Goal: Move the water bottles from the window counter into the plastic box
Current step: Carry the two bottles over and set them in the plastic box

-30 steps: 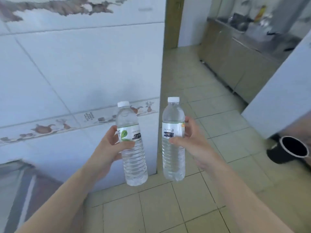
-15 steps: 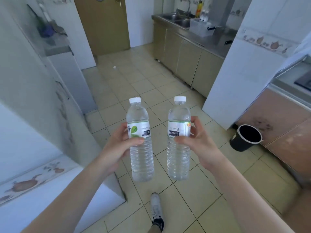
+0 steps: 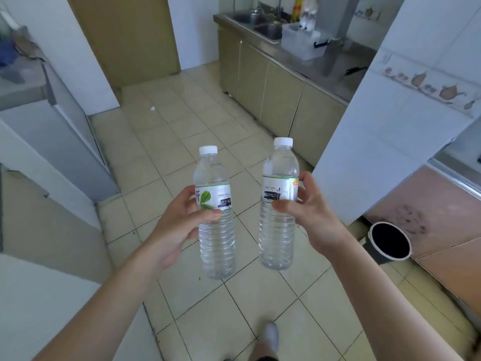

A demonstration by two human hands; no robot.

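Each hand, left hand (image 3: 179,227) and right hand (image 3: 309,214), is closed around one upright bottle (image 3: 216,230) (image 3: 279,220) at its label, likely for carrying steadily toward the plastic box (image 3: 303,43) well ahead, beside the sink (image 3: 260,24).

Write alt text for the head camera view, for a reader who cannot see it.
A person's left hand and right hand each hold an upright capped water bottle, left bottle and right bottle, above a tiled kitchen floor. A clear plastic box sits on the steel counter ahead, beside the sink.
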